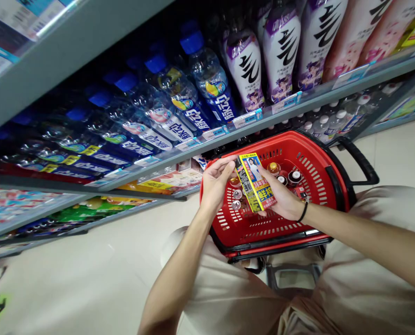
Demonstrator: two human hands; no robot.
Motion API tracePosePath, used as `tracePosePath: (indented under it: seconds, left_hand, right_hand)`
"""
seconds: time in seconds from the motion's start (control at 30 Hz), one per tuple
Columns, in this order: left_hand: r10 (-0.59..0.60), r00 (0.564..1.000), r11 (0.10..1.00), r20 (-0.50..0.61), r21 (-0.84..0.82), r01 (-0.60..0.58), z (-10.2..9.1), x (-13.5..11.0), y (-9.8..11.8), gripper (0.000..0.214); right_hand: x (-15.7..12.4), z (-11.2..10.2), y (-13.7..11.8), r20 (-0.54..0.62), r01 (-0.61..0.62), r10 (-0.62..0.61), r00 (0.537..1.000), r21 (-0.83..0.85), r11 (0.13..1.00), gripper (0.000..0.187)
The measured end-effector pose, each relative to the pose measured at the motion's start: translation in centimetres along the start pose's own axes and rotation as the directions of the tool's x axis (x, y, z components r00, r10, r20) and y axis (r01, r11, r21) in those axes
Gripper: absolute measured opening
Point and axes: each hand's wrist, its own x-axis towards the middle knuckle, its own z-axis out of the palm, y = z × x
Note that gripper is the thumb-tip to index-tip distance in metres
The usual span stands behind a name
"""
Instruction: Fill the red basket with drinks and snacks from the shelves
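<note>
A yellow, blue and black drink carton (256, 184) is tilted above the red shopping basket (319, 174). My right hand (280, 193) grips its right side, thumb along the edge, with a black band on the wrist. At the carton's upper left corner, my left hand (219, 179) pinches the edge between thumb and fingers. Below the hands, several drinks lie in the basket, among them a bottle with an orange-yellow cap (273, 168), dark-capped bottles (294, 177) and silver-topped cans (236, 204). The carton and hands partly hide the basket's contents.
A shelf of blue-capped bottles (210, 79) and purple-and-white bottles (244, 65) runs along the front, with price tags (248, 118) on its edge. Clear bottles (332, 124) stand on the lower shelf. The basket's black handle (362, 163) sticks out at right, near my knee.
</note>
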Motion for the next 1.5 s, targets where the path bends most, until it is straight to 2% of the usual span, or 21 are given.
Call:
tracePosePath:
  seconds: [0.1,0.17,0.3,0.37,0.43,0.53,0.73,0.83,0.9,1.07,1.13,1.23,1.3,1.5]
  left_hand:
    - [0.015,0.998,1.0,0.054,0.007,-0.015,0.4,-0.3,0.4,0.031]
    - [0.023,0.997,1.0,0.076,0.006,-0.023,0.8,-0.5,0.6,0.033]
    - [0.063,0.994,0.994,0.086,0.087,-0.07,0.9,-0.9,0.4,0.035]
    - [0.022,0.991,0.993,0.135,0.108,-0.037,0.6,-0.9,0.0,0.039]
    - [-0.071,0.973,0.995,0.218,0.087,0.053,0.3,-0.9,-0.3,0.046]
    - [-0.142,0.956,0.99,0.255,0.057,0.132,0.1,-0.9,-0.3,0.05]
    - [-0.101,0.994,0.992,0.05,0.083,0.097,0.4,-0.8,0.7,0.049]
    - [-0.11,0.993,0.989,-0.051,0.094,0.114,0.4,-0.6,0.7,0.048]
    - [-0.122,0.989,0.986,-0.081,0.101,0.13,0.4,-0.5,0.7,0.046]
    - [-0.169,0.98,0.979,-0.106,0.095,0.18,-0.1,-0.2,0.3,0.045]
    - [-0.233,0.968,0.969,-0.098,0.06,0.239,-0.2,0.0,0.1,0.046]
    - [-0.37,0.929,0.929,-0.025,-0.011,0.37,0.1,0.1,-0.4,0.048]
    - [-0.432,0.902,0.901,0.009,-0.042,0.432,0.4,0.1,-0.7,0.049]
    - [-0.439,0.898,0.896,0.032,-0.058,0.44,0.7,0.4,-1.0,0.049]
  right_hand:
    - [0.2,-0.4,0.2,0.043,-0.057,0.055,0.998,0.043,0.997,0.064]
    - [0.1,-0.6,0.2,0.126,-0.102,0.097,0.987,0.034,0.994,0.072]
    - [0.0,-1.2,0.0,0.322,-0.155,0.172,0.931,-0.077,0.985,0.085]
    - [0.1,-1.4,-0.1,0.384,-0.164,0.207,0.9,-0.142,0.976,0.088]
    - [0.2,-1.6,-0.1,0.422,-0.175,0.245,0.873,-0.198,0.964,0.09]
    - [0.3,-1.7,0.2,0.435,-0.16,0.231,0.87,-0.193,0.968,0.091]
    - [1.0,-1.3,0.8,0.406,-0.186,0.195,0.893,-0.061,0.981,0.088]
    - [1.4,-1.3,0.9,0.381,-0.23,0.223,0.897,-0.029,0.973,0.086]
    - [1.6,-1.3,0.9,0.384,-0.238,0.235,0.893,-0.039,0.97,0.084]
    - [1.3,-1.2,0.1,0.441,-0.217,0.225,0.869,-0.069,0.974,0.074]
    - [0.9,-1.1,-0.4,0.484,-0.222,0.226,0.846,-0.066,0.973,0.075]
    - [0.4,-1.1,-0.9,0.532,-0.244,0.253,0.808,-0.089,0.966,0.077]
    - [0.2,-1.1,-1.0,0.54,-0.241,0.257,0.802,-0.101,0.965,0.076]
    - [0.1,-0.6,-0.8,0.523,-0.239,0.273,0.807,-0.134,0.962,0.087]
